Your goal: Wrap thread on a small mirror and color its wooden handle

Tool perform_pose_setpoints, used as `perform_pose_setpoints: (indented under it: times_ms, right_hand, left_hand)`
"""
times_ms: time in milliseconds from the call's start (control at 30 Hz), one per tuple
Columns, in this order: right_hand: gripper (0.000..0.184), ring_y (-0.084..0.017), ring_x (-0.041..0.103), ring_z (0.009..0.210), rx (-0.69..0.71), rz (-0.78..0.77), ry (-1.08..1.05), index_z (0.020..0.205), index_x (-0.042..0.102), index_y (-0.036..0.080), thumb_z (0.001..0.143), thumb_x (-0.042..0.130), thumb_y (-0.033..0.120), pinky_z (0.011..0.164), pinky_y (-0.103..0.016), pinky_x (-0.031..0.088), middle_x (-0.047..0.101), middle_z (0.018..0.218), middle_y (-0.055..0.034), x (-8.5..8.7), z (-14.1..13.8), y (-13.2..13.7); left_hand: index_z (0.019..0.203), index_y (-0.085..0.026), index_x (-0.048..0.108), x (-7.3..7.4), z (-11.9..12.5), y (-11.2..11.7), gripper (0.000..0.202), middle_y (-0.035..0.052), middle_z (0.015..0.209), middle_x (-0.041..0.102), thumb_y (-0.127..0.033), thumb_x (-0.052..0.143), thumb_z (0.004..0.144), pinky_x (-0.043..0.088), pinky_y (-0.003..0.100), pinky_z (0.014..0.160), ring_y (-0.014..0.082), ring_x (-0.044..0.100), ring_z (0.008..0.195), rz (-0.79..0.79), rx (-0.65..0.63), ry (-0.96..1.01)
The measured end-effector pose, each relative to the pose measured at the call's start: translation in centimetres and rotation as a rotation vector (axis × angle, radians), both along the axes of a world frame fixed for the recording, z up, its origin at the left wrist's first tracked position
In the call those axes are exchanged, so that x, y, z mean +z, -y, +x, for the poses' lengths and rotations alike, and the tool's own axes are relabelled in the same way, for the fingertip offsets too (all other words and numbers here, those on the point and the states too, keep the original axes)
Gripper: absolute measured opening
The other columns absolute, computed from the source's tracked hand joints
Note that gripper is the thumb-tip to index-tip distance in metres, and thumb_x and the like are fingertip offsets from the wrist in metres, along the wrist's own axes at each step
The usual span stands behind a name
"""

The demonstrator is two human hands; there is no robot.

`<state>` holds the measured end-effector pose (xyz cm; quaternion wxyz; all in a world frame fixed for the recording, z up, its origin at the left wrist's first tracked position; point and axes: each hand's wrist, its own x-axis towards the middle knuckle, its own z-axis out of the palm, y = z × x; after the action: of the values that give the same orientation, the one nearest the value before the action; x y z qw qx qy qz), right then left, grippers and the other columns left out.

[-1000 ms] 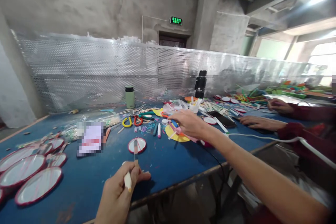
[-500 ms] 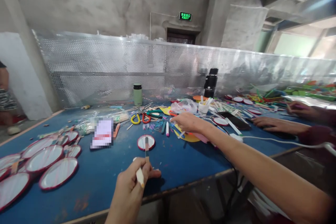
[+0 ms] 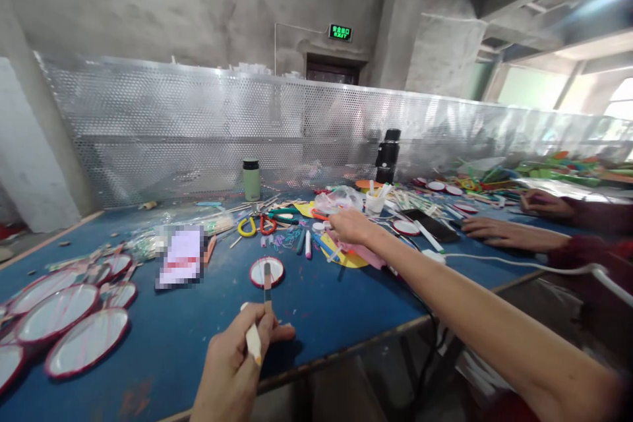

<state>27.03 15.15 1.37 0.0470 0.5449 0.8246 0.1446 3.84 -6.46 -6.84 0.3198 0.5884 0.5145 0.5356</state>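
My left hand [image 3: 237,349] is closed around the flat wooden stick of a small round white fan [image 3: 258,275] with a red rim, which lies over the table. A white pen-like stick [image 3: 253,345] with an orange tip is also tucked between its fingers. My right hand [image 3: 350,225] reaches far forward into the clutter, fingers curled downward beside yellow paper [image 3: 357,258] and a clear plastic bag [image 3: 339,199]. Whatever its fingertips touch is hidden. Just left of it lie a pink-capped white marker [image 3: 308,244] and a teal marker [image 3: 301,241].
Several larger red-rimmed round fans [image 3: 89,343] overlap at left, near a blurred phone-like rectangle [image 3: 182,257]. Yellow-handled pliers [image 3: 246,227], a green bottle [image 3: 251,181] and a black flask [image 3: 388,157] stand or lie farther back. Another person's hands [image 3: 499,233] rest at right, near a white cable [image 3: 514,262].
The view has shifted slightly right, so things sit farther left. My right hand stays in the clutter with its fingers curled lower. My left hand keeps hold of the fan and pen-like stick.
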Motion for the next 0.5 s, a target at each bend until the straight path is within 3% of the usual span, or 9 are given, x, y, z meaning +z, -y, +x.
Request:
perform_pose_setpoints:
  times_ms: [267,500]
  right_hand:
    - [0.034,-0.022,0.062,0.104,-0.069,-0.134,0.055,0.122,0.057,0.016,0.094,0.059,0.035,0.087,-0.043,0.054,0.06,0.121,-0.009,0.5,-1.5,-0.4]
    - [0.035,-0.022,0.062,0.104,-0.106,-0.162,0.006,0.122,0.056,0.016,0.093,0.06,0.035,0.088,-0.043,0.054,0.06,0.122,-0.0093,0.6,-2.1,-0.4]
  left_hand:
    - [0.077,-0.022,0.062,0.4,0.1,0.0,0.034,0.0025,0.074,0.077,-0.051,0.05,0.092,0.05,0.023,0.069,0.0226,0.073,0.079,-0.001,-0.013,0.007]
    - [0.079,-0.021,0.063,0.4,0.1,0.0,0.032,0.003,0.075,0.076,-0.047,0.051,0.093,0.049,0.022,0.069,0.0213,0.072,0.076,0.003,-0.027,0.015]
